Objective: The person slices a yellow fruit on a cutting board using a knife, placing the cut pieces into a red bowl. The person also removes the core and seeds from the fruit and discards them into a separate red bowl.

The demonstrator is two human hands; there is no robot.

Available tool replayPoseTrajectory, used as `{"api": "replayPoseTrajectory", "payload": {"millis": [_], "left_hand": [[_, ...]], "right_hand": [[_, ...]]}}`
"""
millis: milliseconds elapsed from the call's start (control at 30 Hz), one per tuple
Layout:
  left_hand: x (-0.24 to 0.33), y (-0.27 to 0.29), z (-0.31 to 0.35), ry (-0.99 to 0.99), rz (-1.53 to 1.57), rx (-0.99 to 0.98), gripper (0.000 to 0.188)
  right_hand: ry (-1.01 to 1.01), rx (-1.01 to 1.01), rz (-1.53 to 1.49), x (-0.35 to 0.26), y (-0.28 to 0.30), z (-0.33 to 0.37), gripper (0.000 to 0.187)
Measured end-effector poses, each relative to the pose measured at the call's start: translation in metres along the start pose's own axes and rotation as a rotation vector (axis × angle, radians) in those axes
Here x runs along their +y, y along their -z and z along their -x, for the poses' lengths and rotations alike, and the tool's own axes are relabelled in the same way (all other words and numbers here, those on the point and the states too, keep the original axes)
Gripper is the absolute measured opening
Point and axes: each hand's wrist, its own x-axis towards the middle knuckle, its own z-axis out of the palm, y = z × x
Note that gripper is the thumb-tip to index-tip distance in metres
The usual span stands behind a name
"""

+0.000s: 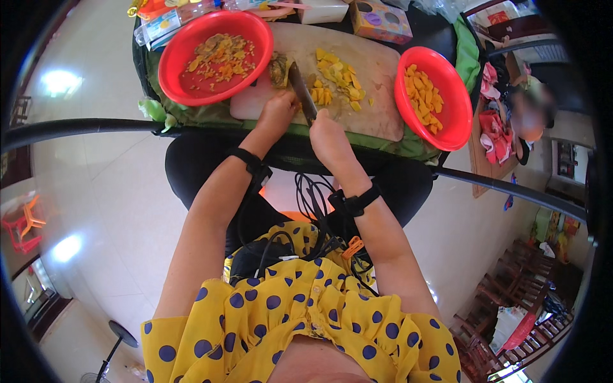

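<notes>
My right hand (pixel 329 139) is closed around the handle of a kitchen knife (pixel 301 91). The dark blade points away from me and slants left over a pale cutting board (pixel 383 83). Left of the blade, my left hand (pixel 278 115) has its fingers bent together close to the edge; what they press on is hidden. Just beyond them lies an uncut chunk of pumpkin (pixel 278 69) with greenish rind. To the right of the knife are small cut pumpkin pieces (pixel 321 94) and a loose pile of yellow peel-like scraps (pixel 341 75).
A red basin (pixel 171 67) at the left holds seeds and scraps. Another red basin (pixel 456 121) at the right contains orange pumpkin chunks. At the far edge stand a tissue box (pixel 381 22) and a plastic bottle (pixel 167 24). Black cables (pixel 310 198) hang between my knees.
</notes>
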Motion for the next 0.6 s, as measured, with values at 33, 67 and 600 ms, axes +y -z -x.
{"api": "replayPoseTrajectory", "payload": {"millis": [33,67,600], "left_hand": [[-0.003,0.0,0.0,-0.014,-0.007,0.003,0.009],[-0.002,0.0,0.0,-0.025,-0.011,-0.012,0.01],[-0.012,-0.005,0.003,0.085,0.075,-0.003,0.014]], "right_hand": [[-0.011,-0.016,-0.004,-0.004,0.0,0.001,0.016],[-0.006,-0.01,0.002,-0.003,-0.001,0.001,0.016],[0.096,0.088,-0.006,0.018,-0.011,0.0,0.017]]}}
